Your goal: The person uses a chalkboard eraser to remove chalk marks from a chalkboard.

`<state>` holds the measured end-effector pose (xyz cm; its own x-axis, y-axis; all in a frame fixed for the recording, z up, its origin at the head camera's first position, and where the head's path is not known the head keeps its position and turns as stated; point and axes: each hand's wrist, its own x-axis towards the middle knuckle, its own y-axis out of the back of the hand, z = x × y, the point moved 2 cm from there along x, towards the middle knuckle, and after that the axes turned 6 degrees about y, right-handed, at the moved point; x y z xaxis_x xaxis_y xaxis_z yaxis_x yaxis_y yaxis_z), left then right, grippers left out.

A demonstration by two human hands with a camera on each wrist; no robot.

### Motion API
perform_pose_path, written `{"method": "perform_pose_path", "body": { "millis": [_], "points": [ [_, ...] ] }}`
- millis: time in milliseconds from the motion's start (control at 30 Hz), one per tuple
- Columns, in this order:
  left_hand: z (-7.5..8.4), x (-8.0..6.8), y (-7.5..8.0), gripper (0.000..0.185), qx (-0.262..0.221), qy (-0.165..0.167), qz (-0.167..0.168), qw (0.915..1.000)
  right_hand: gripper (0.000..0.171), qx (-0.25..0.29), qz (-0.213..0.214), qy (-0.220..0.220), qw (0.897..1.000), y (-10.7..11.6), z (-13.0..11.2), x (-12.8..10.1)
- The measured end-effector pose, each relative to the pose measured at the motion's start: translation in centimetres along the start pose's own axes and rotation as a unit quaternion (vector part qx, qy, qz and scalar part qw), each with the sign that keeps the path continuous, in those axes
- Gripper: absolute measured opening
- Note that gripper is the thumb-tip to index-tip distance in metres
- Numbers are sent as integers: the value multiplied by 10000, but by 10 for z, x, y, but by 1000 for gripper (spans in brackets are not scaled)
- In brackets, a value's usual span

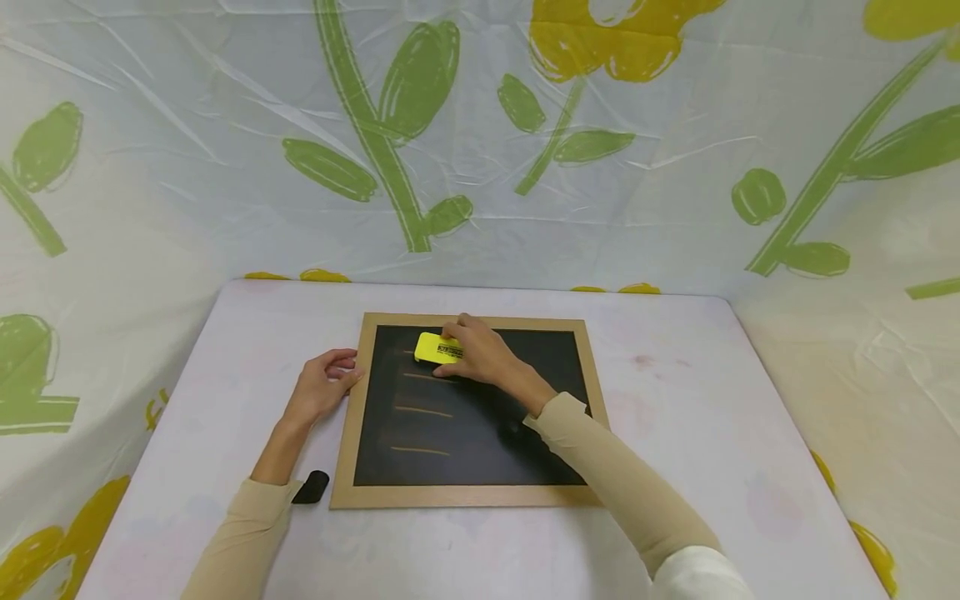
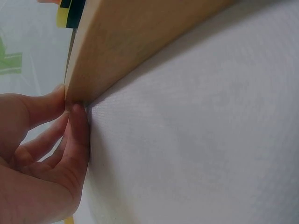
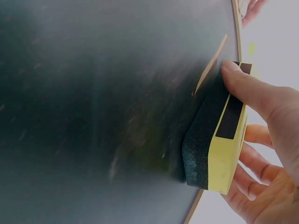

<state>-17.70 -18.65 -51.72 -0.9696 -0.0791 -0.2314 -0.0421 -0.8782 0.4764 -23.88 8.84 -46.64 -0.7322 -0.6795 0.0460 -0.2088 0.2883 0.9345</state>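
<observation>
A black chalkboard [image 1: 487,467] with a light wooden frame lies on the table. Several short orange-brown chalk lines [image 1: 423,411] run down its left part. My right hand [image 1: 483,354] grips a yellow chalkboard eraser [image 1: 429,347], thumb on one side and fingers on the other. In the right wrist view the dark felt of the eraser [image 3: 198,156] is against the board, beside one chalk line [image 3: 210,65] and faint smudges. At the frame's upper left side, my left hand [image 1: 318,387] pinches the wooden edge [image 2: 126,37] with thumb and fingertips.
A white, faintly patterned tabletop [image 1: 690,467] surrounds the board. Behind and at the sides hangs a pale sheet [image 1: 240,150] printed with green leaves and yellow flowers. A small black object [image 1: 312,487] sits by the left sleeve.
</observation>
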Motion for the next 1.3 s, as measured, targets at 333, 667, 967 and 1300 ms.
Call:
{"method": "perform_pose_path", "body": {
  "millis": [333, 667, 967, 1300],
  "points": [
    [0, 0, -1, 42, -53, -12, 9, 10000, 62, -95, -95, 51, 9999, -4, -13, 15],
    [-1, 2, -2, 44, -26, 82, -3, 10000, 61, -412, -186, 206, 9988, -9, -24, 29],
    [-3, 3, -4, 44, -116, 84, 5, 9999, 61, -586, -242, 251, 9977, -7, -25, 30],
    [0, 1, -1, 43, -108, 63, 32, 9999, 62, -485, -345, 132, 9981, -5, -19, 24]
  ]
}}
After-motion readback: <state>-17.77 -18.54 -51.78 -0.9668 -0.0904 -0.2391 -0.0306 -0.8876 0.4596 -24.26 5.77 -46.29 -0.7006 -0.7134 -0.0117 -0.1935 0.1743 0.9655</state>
